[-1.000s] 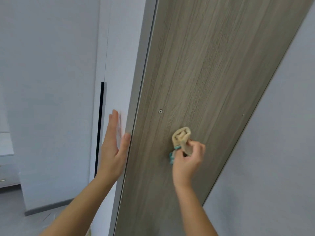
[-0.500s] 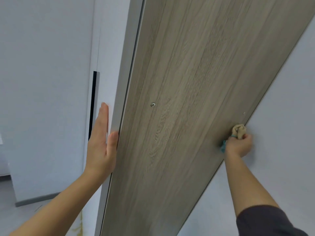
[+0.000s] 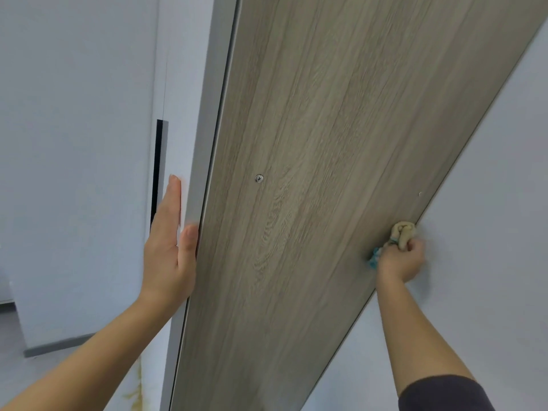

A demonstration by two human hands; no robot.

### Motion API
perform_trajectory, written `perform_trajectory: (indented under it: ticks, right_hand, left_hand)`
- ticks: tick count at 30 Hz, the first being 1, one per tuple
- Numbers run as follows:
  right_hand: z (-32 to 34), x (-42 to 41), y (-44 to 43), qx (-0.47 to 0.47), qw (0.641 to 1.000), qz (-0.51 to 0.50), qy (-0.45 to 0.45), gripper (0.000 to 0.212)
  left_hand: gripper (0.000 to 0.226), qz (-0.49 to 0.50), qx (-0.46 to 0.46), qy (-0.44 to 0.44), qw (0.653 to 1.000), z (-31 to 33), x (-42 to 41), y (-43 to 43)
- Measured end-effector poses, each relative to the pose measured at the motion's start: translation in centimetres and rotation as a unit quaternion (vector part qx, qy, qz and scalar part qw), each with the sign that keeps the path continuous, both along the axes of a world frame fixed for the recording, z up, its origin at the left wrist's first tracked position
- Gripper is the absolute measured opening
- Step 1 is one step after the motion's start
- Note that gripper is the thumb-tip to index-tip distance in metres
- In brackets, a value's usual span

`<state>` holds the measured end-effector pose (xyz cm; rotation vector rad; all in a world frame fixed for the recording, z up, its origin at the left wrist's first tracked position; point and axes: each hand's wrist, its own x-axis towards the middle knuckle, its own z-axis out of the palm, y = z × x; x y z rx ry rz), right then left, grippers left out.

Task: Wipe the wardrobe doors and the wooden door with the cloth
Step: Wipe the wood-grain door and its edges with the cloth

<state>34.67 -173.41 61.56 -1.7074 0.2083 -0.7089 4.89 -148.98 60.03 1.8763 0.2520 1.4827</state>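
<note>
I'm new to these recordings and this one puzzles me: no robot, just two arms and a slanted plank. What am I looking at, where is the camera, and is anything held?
There is no machine here. A person works with bare hands, and the single camera sits on their head, looking forward and down, so the arms enter from below. Its wide lens probably makes the wooden door look slanted. The right hand grips a bunched beige cloth with a teal part showing, and holds it at the door's right edge, beside the pale wall. The left hand lies flat, fingers straight, against the pale strip along the door's left edge. A small screw sits in the wood. Beyond the left hand a black vertical strip runs down a white panel.
</note>
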Motion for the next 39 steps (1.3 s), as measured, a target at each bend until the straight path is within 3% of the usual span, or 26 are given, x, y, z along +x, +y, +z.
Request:
perform_trajectory:
  ticks: [9,17,24,29,32,39]
  right_hand:
    - [-4.3,-10.4,5.8,0.013,0.99,0.103,-0.099,0.017]
    - [-5.5,-21.6,11.9,0.003,0.952,0.206,-0.227,0.034]
    - [-7.6,-29.2,15.8,-0.077,0.903,0.305,-0.294,0.015]
    - [-8.2,-29.0,15.8,-0.132,0.889,0.323,-0.296,0.011]
    - [-8.0,-27.6,14.5,-0.166,0.882,0.303,-0.32,0.017]
    - [-7.4,-17.9,8.8,-0.091,0.949,0.187,-0.238,0.028]
  left_hand:
    - [0.066,-0.038,-0.014,0.001,0.999,0.2,-0.4,0.1]
    - [0.066,-0.065,0.01,0.084,0.994,0.9,-2.9,1.8]
    - [0.057,-0.097,-0.02,0.118,0.988,0.9,-4.7,1.8]
    - [0.057,-0.111,-0.1,0.093,0.984,-2.1,-4.8,0.1]
    - [0.062,-0.096,-0.1,0.083,0.987,-3.0,-3.9,-0.8]
    - [0.067,-0.035,-0.063,0.045,0.996,-4.0,-1.4,-1.8]
